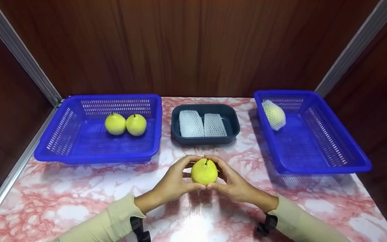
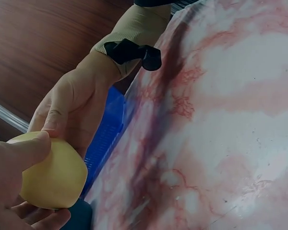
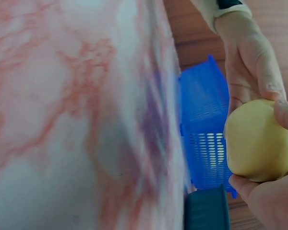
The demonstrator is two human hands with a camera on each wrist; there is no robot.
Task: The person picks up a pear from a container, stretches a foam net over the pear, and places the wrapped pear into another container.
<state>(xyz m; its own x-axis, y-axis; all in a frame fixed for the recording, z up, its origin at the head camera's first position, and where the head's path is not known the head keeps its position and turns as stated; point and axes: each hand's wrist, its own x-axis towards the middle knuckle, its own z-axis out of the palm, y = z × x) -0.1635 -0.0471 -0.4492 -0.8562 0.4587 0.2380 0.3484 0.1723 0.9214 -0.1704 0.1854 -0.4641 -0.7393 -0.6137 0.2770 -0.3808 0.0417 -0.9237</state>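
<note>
Gripping a yellow pear (image 1: pixel 204 173) together, left hand (image 1: pixel 175 181) and right hand (image 1: pixel 233 184) curl round it

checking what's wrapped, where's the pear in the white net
In the head view, the net-wrapped pear lies in the right-hand blue basket, near its back left corner, beyond the right hand.

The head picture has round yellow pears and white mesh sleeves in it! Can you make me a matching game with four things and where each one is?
Things:
1. Single bare yellow pear
2. Two bare yellow pears
3. Two white mesh sleeves
4. Yellow pear in white mesh

Places:
A. In the dark, rounded rectangular tub
B. In the right-side blue slotted basket
C. Between two hands, left and right
D. In the left-side blue slotted basket

Right pairs: 1-C, 2-D, 3-A, 4-B
</note>
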